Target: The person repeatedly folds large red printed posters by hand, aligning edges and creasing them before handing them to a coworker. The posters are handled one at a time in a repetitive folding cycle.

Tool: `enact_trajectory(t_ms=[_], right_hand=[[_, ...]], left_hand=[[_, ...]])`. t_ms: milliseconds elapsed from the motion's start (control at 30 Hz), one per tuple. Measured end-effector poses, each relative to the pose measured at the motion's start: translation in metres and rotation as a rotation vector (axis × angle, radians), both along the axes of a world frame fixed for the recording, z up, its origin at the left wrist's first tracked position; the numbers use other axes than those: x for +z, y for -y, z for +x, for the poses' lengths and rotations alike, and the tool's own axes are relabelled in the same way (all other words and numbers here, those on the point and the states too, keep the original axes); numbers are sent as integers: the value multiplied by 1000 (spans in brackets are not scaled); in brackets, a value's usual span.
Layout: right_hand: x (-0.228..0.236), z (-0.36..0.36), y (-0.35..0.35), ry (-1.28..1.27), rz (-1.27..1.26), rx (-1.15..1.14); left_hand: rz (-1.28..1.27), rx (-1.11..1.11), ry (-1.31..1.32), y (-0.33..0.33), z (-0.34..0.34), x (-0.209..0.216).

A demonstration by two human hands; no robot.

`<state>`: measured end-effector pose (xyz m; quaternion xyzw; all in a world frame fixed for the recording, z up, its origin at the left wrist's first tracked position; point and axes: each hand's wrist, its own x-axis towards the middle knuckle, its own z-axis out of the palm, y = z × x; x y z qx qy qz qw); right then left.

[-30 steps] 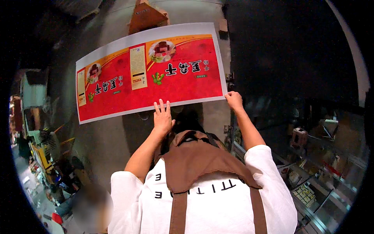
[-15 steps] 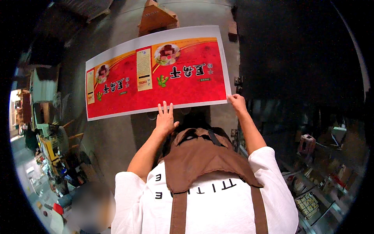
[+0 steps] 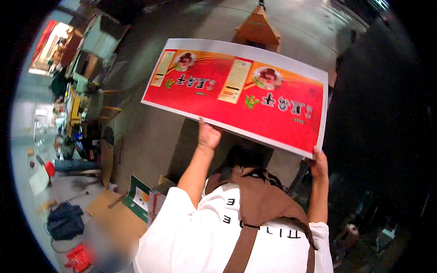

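Observation:
A large printed sheet (image 3: 223, 111) spans the space in front of me, red with yellow-orange bands, food pictures and a white margin. It slants, its right end nearer to me than its left. At its near long edge my left hand (image 3: 208, 135) grips from below, thumb at the edge and the other fingers hidden under the sheet. My right hand (image 3: 319, 163) is closed round the near right corner, with its thumb on top and its other fingers mostly hidden.
Past the sheet, a brown wooden or cardboard piece (image 3: 257, 28) stands on the grey floor (image 3: 205, 22). Brown cardboard (image 3: 116, 216) and a green printed board (image 3: 136, 196) lie near my left side. Cluttered work surfaces run along the left; the right side is dark.
My view has turned, and the sheet now slants down to the right. My left hand, earlier spread flat on the near edge, now grips from underneath. My right hand keeps its corner.

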<state>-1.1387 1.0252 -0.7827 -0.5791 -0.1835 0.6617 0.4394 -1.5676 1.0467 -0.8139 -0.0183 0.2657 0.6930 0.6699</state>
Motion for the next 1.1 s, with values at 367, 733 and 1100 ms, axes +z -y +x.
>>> enact_trajectory(t_ms=[367, 733, 1100], right_hand=[[-26, -5, -2, 84, -307, -15], [34, -38, -48, 528, -529, 99], [111, -112, -102, 658, -310, 333]], left_hand=[[-182, 243, -280, -21, -299, -35], [-555, -667, -732, -101, -528, -5], [-543, -1166, -1060, -156, -471, 69]])
